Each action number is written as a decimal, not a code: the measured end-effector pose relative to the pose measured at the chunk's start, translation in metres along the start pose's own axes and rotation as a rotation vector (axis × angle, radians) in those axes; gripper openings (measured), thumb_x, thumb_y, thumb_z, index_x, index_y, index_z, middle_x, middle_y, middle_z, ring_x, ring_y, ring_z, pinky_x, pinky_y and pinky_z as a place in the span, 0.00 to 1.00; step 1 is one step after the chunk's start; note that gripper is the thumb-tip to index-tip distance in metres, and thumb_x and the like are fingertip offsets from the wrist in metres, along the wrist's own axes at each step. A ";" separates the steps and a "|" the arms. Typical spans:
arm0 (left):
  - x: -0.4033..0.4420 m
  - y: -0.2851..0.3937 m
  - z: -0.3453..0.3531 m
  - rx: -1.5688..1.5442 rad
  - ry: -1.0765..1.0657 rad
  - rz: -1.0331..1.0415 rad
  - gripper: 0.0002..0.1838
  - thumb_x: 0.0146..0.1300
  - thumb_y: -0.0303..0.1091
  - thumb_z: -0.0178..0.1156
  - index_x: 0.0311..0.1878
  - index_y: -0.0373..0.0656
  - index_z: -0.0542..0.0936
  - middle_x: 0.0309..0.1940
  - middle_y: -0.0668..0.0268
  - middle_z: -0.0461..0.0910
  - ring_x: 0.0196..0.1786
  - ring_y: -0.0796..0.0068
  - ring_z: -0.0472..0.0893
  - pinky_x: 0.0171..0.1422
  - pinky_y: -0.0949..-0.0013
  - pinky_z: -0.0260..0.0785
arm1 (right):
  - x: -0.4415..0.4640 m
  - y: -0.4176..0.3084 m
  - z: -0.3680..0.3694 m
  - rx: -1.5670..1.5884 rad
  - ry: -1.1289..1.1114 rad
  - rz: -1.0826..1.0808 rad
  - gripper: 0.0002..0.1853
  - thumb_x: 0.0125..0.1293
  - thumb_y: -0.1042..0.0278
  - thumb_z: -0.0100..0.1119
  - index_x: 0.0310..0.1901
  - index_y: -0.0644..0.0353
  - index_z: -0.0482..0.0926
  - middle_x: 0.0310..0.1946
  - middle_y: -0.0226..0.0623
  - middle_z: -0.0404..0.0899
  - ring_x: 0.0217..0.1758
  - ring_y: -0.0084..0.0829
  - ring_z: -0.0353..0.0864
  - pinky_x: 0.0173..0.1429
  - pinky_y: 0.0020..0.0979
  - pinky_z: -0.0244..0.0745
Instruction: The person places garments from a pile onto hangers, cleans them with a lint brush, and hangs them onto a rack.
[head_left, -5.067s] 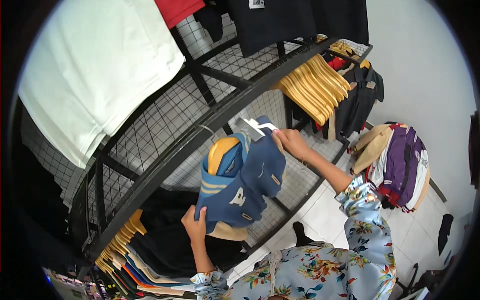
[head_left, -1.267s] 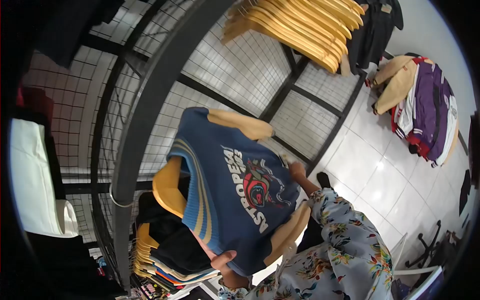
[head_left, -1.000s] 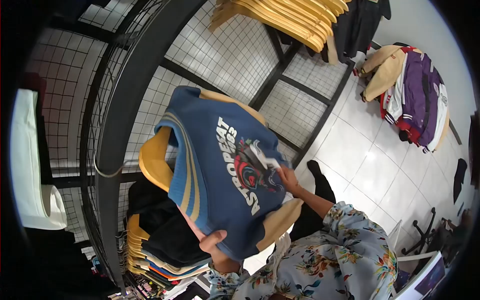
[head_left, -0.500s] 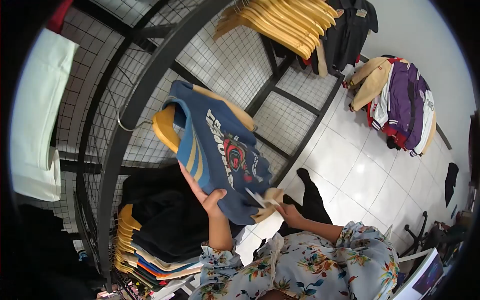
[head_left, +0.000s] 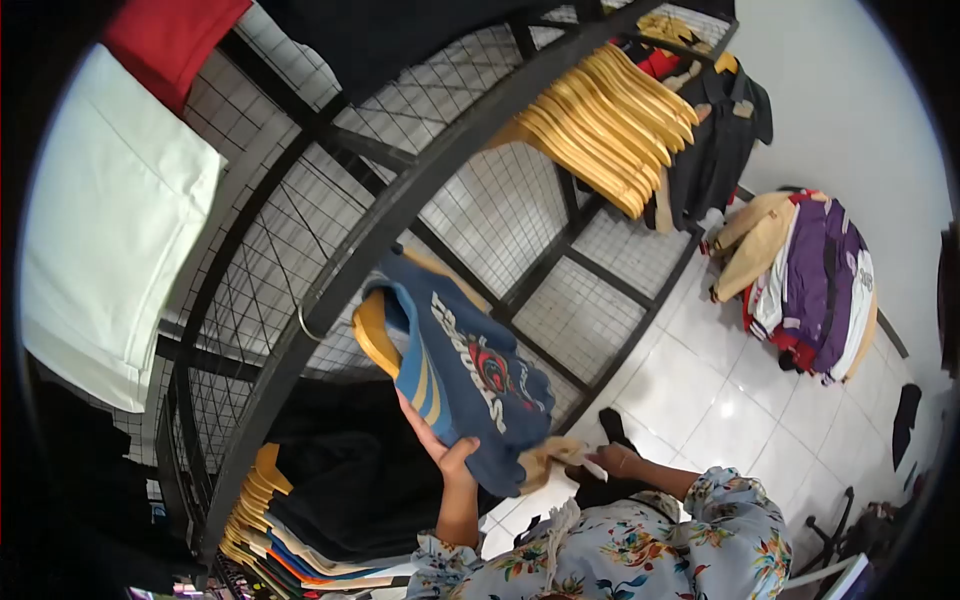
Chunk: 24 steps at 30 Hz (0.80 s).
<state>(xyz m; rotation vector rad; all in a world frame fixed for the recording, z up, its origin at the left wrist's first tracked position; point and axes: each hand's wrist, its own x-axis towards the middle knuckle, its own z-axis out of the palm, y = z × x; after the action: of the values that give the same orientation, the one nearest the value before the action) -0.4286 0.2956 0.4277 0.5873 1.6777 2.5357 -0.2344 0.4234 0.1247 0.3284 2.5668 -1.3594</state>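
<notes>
A navy sweatshirt (head_left: 480, 370) with beige sleeves, a striped light-blue edge and a printed front hangs on a wooden hanger (head_left: 373, 335), whose hook is over the black rail. My left hand (head_left: 452, 458) grips the sweatshirt along its striped edge, thumb on the front and fingers partly hidden behind the cloth. Down at the beige sleeve end, my right hand (head_left: 612, 461) is closed on the sleeve. A small whitish piece shows by its fingertips, too small to identify.
Wooden hangers (head_left: 610, 130) crowd the upper rail beside a black shirt (head_left: 715, 145). More garments on hangers (head_left: 330, 535) hang below left. A heap of jackets (head_left: 820, 280) lies on the tiled floor. White cloth (head_left: 115, 230) hangs at the left.
The view has shifted, so the rack and sweatshirt appear lower and further right. A white strip near my right hand shows less now. My left hand keeps its hold on the sweatshirt.
</notes>
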 end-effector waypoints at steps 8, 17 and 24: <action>-0.006 0.022 0.000 0.103 0.018 -0.166 0.58 0.22 0.24 0.50 0.68 0.43 0.41 0.59 0.59 0.58 0.61 0.62 0.61 0.65 0.67 0.50 | 0.198 -0.119 -0.166 0.550 0.582 -0.215 0.25 0.67 0.48 0.39 0.23 0.63 0.69 0.11 0.33 0.65 0.14 0.27 0.67 0.21 0.30 0.61; -0.005 0.031 0.011 0.037 0.092 -0.215 0.57 0.25 0.28 0.56 0.67 0.43 0.43 0.59 0.59 0.58 0.61 0.64 0.61 0.66 0.67 0.48 | 0.379 -0.131 -0.130 0.373 0.194 -0.255 0.22 0.65 0.49 0.40 0.29 0.61 0.75 0.14 0.37 0.72 0.21 0.37 0.74 0.27 0.36 0.68; -0.004 0.038 0.006 0.093 0.007 -0.177 0.53 0.30 0.30 0.58 0.66 0.39 0.45 0.59 0.60 0.59 0.62 0.68 0.60 0.66 0.69 0.47 | 0.367 -0.088 -0.208 -0.549 0.053 -0.160 0.24 0.59 0.43 0.46 0.34 0.58 0.80 0.32 0.45 0.79 0.35 0.45 0.78 0.39 0.39 0.72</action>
<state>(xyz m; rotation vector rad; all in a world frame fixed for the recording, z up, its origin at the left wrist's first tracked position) -0.4167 0.2841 0.4624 0.4149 1.7719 2.3511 -0.6282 0.5827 0.2000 0.0631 2.9210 -0.6378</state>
